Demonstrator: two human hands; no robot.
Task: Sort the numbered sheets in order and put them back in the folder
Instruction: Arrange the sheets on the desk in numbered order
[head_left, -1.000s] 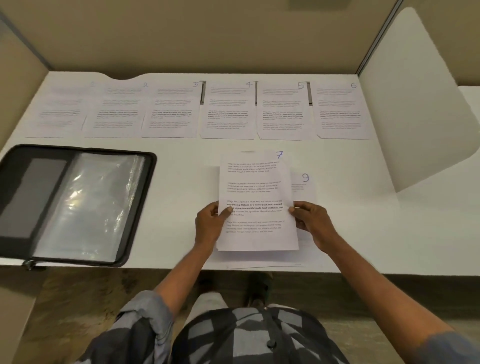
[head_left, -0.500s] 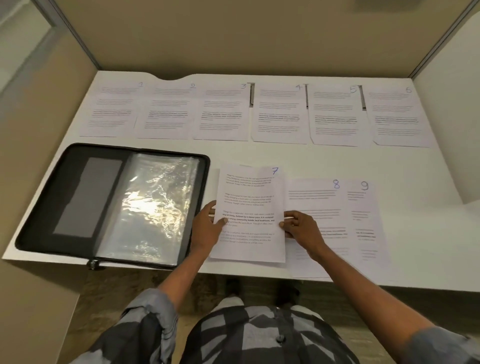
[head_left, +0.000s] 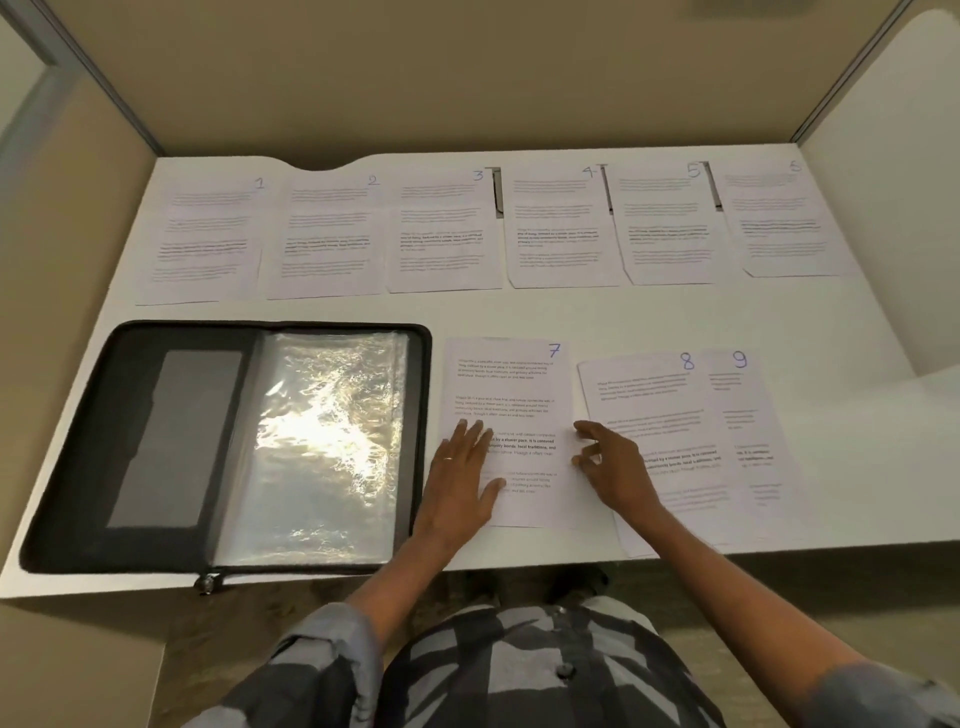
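Observation:
Sheets 1 (head_left: 208, 239), 2 (head_left: 327, 236), 3 (head_left: 444, 234), 4 (head_left: 561, 231), 5 (head_left: 670, 223) and 6 (head_left: 779, 218) lie in a row along the back of the white desk (head_left: 519, 317). Sheet 7 (head_left: 511, 395) lies flat right of the open black folder (head_left: 156, 441), whose clear sleeves (head_left: 322, 447) face up. Sheet 8 (head_left: 649, 400) overlaps sheet 9 (head_left: 748, 431) further right. My left hand (head_left: 462, 473) rests flat on sheet 7's lower left. My right hand (head_left: 613, 462) hovers over the seam between sheets 7 and 8, fingers loosely bent, holding nothing.
Beige partition walls close in the desk at the back and left. A white panel (head_left: 883, 208) stands at the right. The desk's front edge runs just below the folder and sheets 7 to 9.
Sheet 7 was lifted off the stack, moved left and laid flat beside the folder. Both hands released their pinch on its edges; the left now lies flat on it.

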